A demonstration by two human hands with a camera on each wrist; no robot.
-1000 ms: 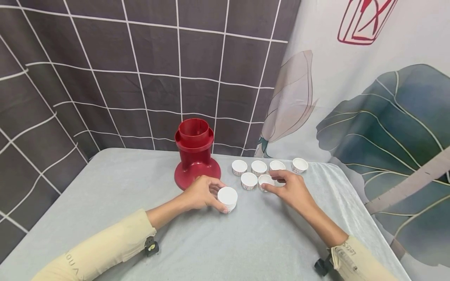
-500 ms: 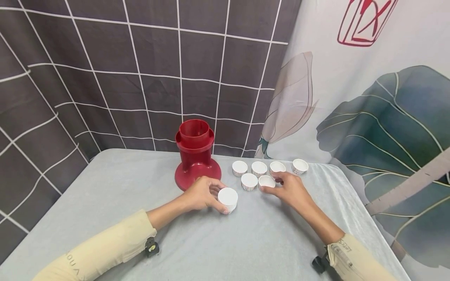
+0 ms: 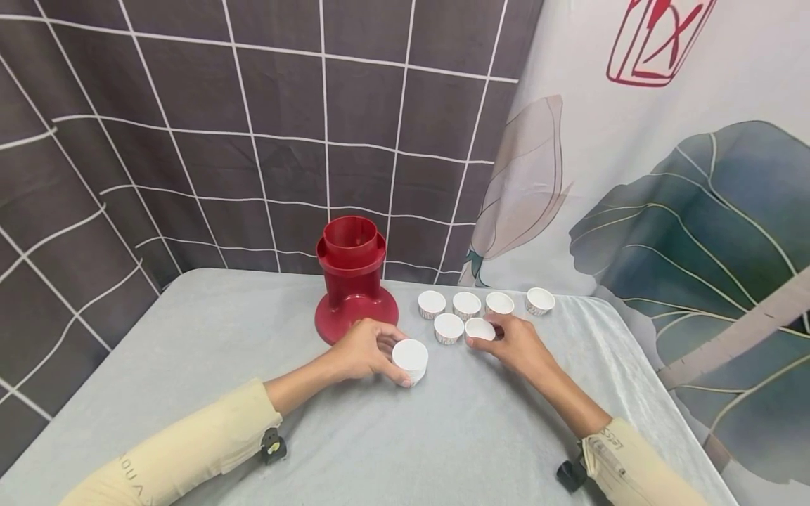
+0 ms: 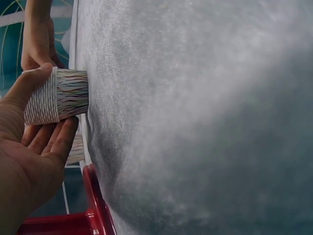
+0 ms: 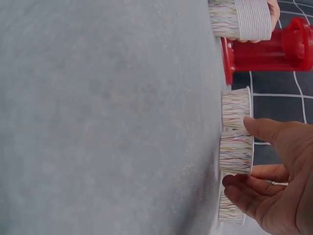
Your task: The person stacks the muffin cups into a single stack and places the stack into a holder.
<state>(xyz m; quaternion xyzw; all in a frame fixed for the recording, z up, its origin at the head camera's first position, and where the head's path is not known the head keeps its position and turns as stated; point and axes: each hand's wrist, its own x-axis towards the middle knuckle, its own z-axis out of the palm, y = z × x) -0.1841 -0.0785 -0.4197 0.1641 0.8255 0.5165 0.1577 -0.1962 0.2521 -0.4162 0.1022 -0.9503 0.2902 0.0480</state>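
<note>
My left hand (image 3: 363,350) grips a stack of nested white paper cups (image 3: 410,358), thumb on the near side. In the left wrist view the stack (image 4: 56,96) shows many layered rims above a wall printed with coloured streaks, its base at the cloth. My right hand (image 3: 520,346) holds a single paper cup (image 3: 479,329) between thumb and fingers. This is the right one of two cups in the front row; in the right wrist view the same cup (image 5: 236,152) stands on the cloth. Its neighbour, another paper cup (image 3: 448,328), is close on its left.
Behind the front row are three more paper cups, among them a middle one (image 3: 466,305). A separate cup (image 3: 540,301) stands farther right near the back edge. A red plastic stand with a round tube (image 3: 351,281) rises behind my left hand on the grey cloth (image 3: 354,443).
My right hand has drawn slightly nearer and its fingers have come in around the front-row cup, uncovering the cup behind. My left hand and its stack have barely moved.
</note>
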